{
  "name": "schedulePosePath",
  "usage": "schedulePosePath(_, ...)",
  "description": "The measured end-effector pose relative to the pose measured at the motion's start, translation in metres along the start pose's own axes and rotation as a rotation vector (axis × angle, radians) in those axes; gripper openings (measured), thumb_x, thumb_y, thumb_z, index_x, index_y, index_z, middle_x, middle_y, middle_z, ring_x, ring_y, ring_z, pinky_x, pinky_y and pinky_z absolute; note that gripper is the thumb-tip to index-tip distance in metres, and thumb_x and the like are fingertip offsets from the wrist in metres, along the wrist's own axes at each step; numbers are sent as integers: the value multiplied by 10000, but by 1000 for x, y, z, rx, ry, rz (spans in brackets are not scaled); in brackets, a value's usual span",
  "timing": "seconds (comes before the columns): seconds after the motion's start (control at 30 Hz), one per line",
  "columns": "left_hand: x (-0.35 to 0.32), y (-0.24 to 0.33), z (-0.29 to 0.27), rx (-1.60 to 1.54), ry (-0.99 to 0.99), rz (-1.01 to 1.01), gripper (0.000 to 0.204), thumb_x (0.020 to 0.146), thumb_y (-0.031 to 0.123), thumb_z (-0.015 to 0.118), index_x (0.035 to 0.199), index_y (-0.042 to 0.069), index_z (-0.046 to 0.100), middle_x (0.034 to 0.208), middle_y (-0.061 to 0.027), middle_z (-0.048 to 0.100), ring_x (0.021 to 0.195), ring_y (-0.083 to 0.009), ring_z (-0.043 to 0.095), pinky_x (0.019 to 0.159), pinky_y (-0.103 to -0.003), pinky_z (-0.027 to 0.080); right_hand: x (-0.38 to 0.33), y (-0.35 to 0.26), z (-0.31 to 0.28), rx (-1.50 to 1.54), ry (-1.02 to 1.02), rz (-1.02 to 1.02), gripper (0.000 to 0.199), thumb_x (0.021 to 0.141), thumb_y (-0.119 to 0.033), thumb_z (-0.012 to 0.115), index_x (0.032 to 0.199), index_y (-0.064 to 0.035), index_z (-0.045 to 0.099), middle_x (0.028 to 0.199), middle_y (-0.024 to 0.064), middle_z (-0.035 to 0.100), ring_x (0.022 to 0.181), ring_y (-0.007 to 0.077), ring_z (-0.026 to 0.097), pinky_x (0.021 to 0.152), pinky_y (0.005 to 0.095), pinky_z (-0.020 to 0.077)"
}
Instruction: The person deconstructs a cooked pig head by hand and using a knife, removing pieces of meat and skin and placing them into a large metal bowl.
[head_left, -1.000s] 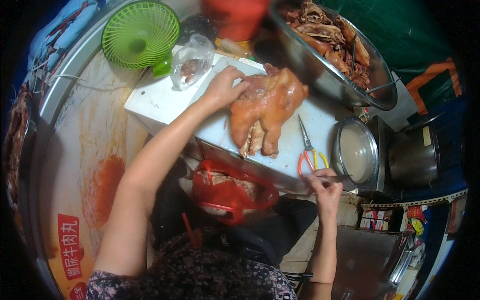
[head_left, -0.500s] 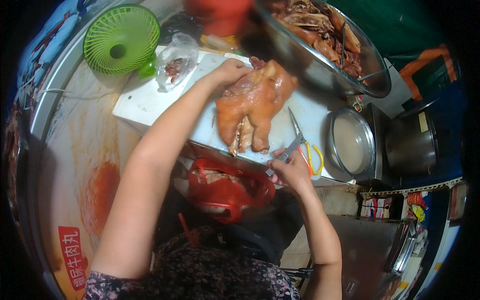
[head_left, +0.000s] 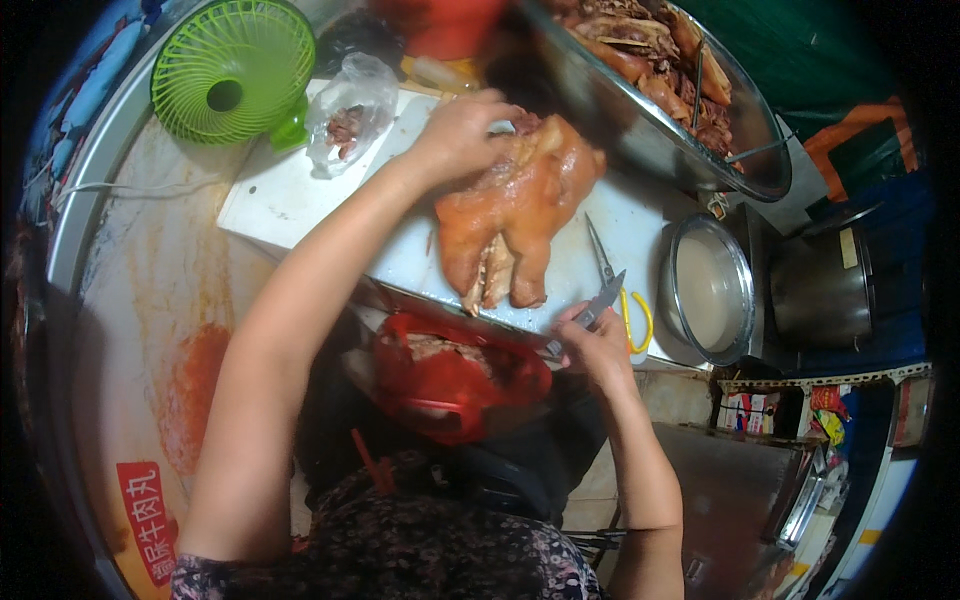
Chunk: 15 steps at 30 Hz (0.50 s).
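Note:
A large piece of glossy brown cooked meat [head_left: 525, 195], which looks like a pig's head with its jaw bones showing, lies on the white cutting board [head_left: 400, 240]. My left hand [head_left: 465, 140] is closed on its far left edge, where ragged flesh shows, and hides part of it. In my right hand [head_left: 597, 350] is a small grey-bladed knife [head_left: 604, 298], held by the handle near the board's front edge, blade pointing away and apart from the meat. Beside the knife lie yellow-handled scissors [head_left: 640, 322], their blades on the board.
A big metal basin [head_left: 640, 150] of cooked meat stands at the back right. Right of the board sits a metal bowl of cloudy liquid [head_left: 700, 285]. A clear bag [head_left: 350, 115] with meat scraps and a green fan [head_left: 228, 75] are on the left. Below hangs a red bag [head_left: 450, 390].
My left hand has moved further over the far edge of the meat. The knife has turned to point more away from me, and my right hand has shifted slightly right.

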<state>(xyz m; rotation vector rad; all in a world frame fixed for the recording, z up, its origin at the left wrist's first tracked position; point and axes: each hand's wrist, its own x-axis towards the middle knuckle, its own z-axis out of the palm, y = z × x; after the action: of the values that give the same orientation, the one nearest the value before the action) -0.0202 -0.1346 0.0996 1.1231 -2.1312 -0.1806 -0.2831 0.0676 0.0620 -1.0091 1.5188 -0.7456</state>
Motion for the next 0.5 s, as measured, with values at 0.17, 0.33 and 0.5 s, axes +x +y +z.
schedulePosePath(0.17, -7, 79, 35, 277, -420, 638, 157, 803, 233, 696, 873, 100, 743, 1030, -42, 667, 1148, -279, 576, 1015, -449, 414, -5, 5, -2, -117, 29, -48, 234, 846, -31, 699, 1069, 25, 660, 761, 79, 698, 576, 134, 633, 540, 283, 500)
schedulePosePath(0.33, -16, 54, 59, 234, -472, 788, 280, 829, 384, 726, 750, 116, 736, 987, -12, 659, 1193, -252, 530, 1084, -450, 358, -10, -1, 8, -288, 35, -149, 329, 827, -72, 721, 1134, 38, 674, 779, 86, 713, 679, 143, 663, 646, 307, 524)
schedulePosePath(0.5, -12, 45, 55, 256, -429, 772, 262, 827, 377, 723, 784, 118, 723, 983, -4, 644, 1168, -246, 526, 1069, -449, 376, -4, 12, 0, -278, 87, -141, 305, 811, -108, 738, 1072, 45, 696, 762, 103, 713, 694, 183, 676, 683, 338, 535)
